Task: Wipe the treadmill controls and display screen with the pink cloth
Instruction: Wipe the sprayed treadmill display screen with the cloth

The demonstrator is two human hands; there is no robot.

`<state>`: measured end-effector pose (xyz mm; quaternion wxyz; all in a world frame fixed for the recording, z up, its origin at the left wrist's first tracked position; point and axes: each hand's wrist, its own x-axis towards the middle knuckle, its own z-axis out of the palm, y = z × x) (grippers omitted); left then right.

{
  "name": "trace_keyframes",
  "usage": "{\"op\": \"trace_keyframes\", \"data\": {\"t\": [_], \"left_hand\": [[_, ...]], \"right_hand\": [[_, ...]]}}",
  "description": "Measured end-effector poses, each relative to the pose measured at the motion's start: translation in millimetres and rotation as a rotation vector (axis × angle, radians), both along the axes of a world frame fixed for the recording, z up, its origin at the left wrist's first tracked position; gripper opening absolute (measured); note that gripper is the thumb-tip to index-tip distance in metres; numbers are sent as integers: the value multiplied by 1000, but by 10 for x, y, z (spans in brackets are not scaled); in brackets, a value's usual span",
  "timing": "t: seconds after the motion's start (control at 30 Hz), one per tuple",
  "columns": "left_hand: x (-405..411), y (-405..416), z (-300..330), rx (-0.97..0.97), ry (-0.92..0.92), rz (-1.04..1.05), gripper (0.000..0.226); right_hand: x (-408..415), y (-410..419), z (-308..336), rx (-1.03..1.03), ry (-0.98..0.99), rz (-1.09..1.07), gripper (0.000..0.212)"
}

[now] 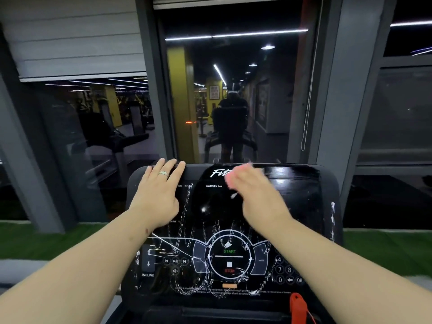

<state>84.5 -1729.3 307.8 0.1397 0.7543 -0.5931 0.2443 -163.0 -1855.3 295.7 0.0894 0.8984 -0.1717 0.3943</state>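
On one console (301, 183), two hands: left hand (156, 192) flat, right hand (254, 195) on one pink cloth (236, 174).

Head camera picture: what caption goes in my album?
Right hand wipes the treadmill console with a pink cloth; left hand rests on top.

Blurred pink cloth (236, 175) atop the foam-streaked black treadmill console (301, 206).

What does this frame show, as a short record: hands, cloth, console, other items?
left hand: flat on the console's top left, fingers over its top edge, ring on one finger
right hand: blurred, pressing the cloth on the upper screen
cloth: pink, mostly hidden under the hand
console: black, white streaks across the controls
START button: uncovered
red clip: lower right
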Motion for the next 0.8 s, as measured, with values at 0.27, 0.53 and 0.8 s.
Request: {"op": "trace_keyframes", "data": {"t": [0.27, 0.53, 0.8], "left_hand": [[244, 58, 87, 8, 10, -106, 89], [464, 67, 180, -111, 34, -157, 70], [542, -45, 222, -230, 81, -220, 41]], "right_hand": [[312, 1, 96, 54, -120, 37, 40], [642, 162, -35, 55, 155, 185, 39], [808, 385, -102, -76, 315, 175, 34]]}}
